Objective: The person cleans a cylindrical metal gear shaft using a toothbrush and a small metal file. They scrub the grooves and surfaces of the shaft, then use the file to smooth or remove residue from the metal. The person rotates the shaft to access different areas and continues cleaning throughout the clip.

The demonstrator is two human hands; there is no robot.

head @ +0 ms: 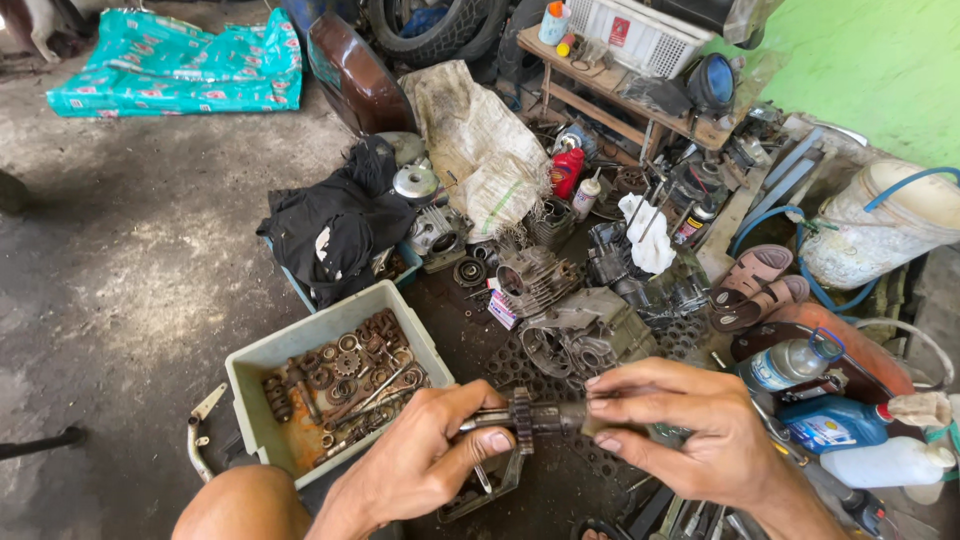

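Low in the frame, one gear shaft (pixel 535 415) lies level between two bare hands: the left hand (pixel 425 460) pinches its thin end with thumb and fingers closed on it, and the right hand (pixel 690 425) grips the thicker end, fingers wrapped tight. One toothed gear (pixel 521 419) sits on the shaft between them. Beside the left hand stands one grey plastic tub (pixel 262 352) full of rusty gears and tools. Two pink sandals (pixel 752 285) lie to the right, near three plastic bottles (pixel 835 422). Engine casings (pixel 580 330) spread across a dark, oil-stained concrete floor (pixel 130 260), below a green wall (pixel 880 70).
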